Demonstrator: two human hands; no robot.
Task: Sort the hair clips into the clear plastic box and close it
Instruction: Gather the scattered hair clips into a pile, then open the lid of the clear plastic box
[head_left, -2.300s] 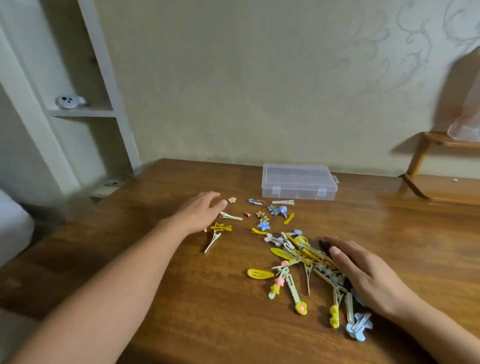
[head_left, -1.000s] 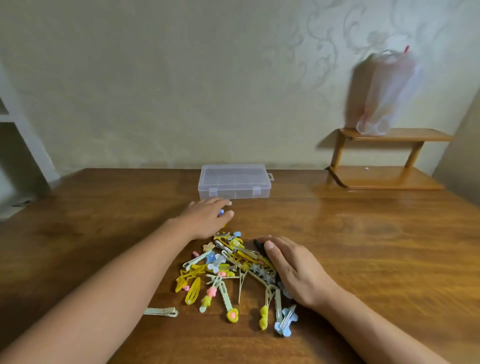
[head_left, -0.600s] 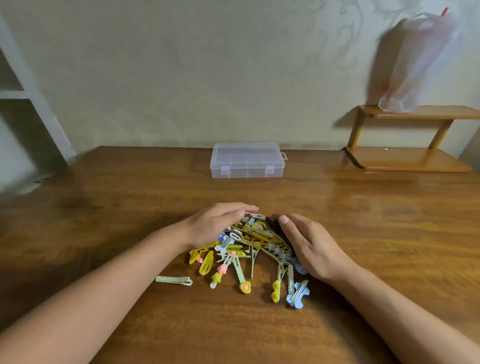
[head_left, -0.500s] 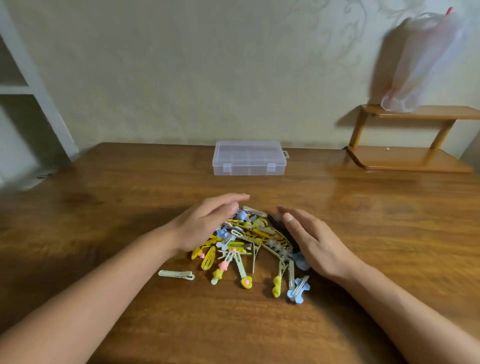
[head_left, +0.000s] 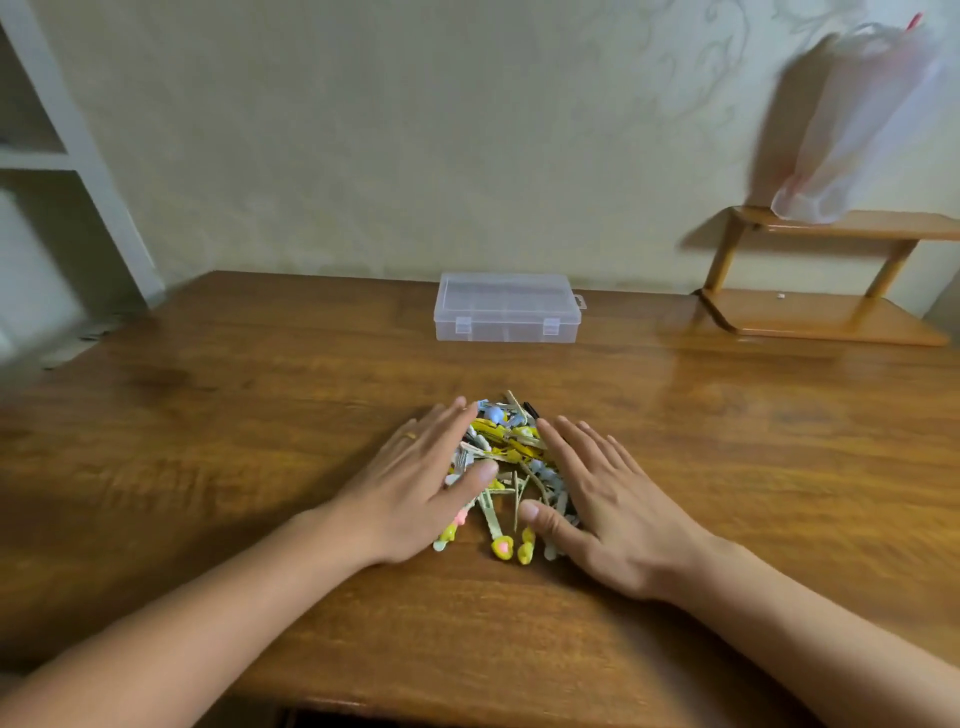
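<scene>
The heap of small yellow, blue and cream hair clips lies between the left hand and right hand, whose straight, slightly spread fingers press its sides; the shut clear plastic box stands well apart.

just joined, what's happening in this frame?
A person has both hands flat on a wooden table, cupped around a pile of hair clips. The left hand presses in from one side and the right hand from the other, fingers straight, gripping nothing. The clear plastic box sits farther back on the table, apart from the pile, lid down. No clips appear to be inside it, so sorting has not started.
</scene>
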